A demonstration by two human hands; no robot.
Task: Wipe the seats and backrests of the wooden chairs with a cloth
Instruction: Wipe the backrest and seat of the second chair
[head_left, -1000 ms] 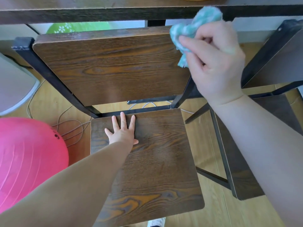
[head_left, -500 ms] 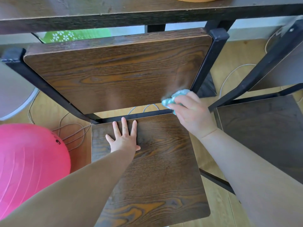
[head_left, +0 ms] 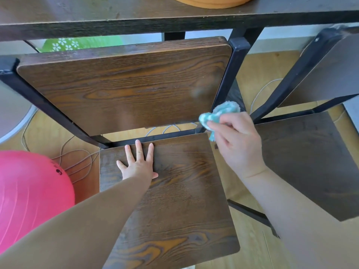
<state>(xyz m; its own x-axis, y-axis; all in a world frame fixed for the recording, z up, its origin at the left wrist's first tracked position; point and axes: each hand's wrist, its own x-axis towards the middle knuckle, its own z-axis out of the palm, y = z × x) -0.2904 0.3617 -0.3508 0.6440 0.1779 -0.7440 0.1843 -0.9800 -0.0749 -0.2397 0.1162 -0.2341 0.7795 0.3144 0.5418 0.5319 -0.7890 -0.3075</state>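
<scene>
A dark wooden chair with a black metal frame stands in front of me, its backrest [head_left: 124,84] above and its seat [head_left: 174,200] below. My left hand [head_left: 138,164] rests flat on the rear left of the seat, fingers straight. My right hand [head_left: 236,140] grips a bunched teal and white cloth [head_left: 219,113] at the backrest's lower right corner, beside the black frame post [head_left: 233,74]. A second wooden chair's seat [head_left: 310,162] and backrest [head_left: 330,74] are at the right.
A dark table edge [head_left: 136,24] runs across the top with an orange dish [head_left: 209,1] on it. A pink exercise ball [head_left: 29,191] sits at the left on the wooden floor, next to loose cables [head_left: 77,158]. A white rounded object [head_left: 11,117] lies far left.
My right hand with the cloth came down from the backrest's top right corner to its lower right corner, then shifted slightly right. My left hand stayed flat on the seat.
</scene>
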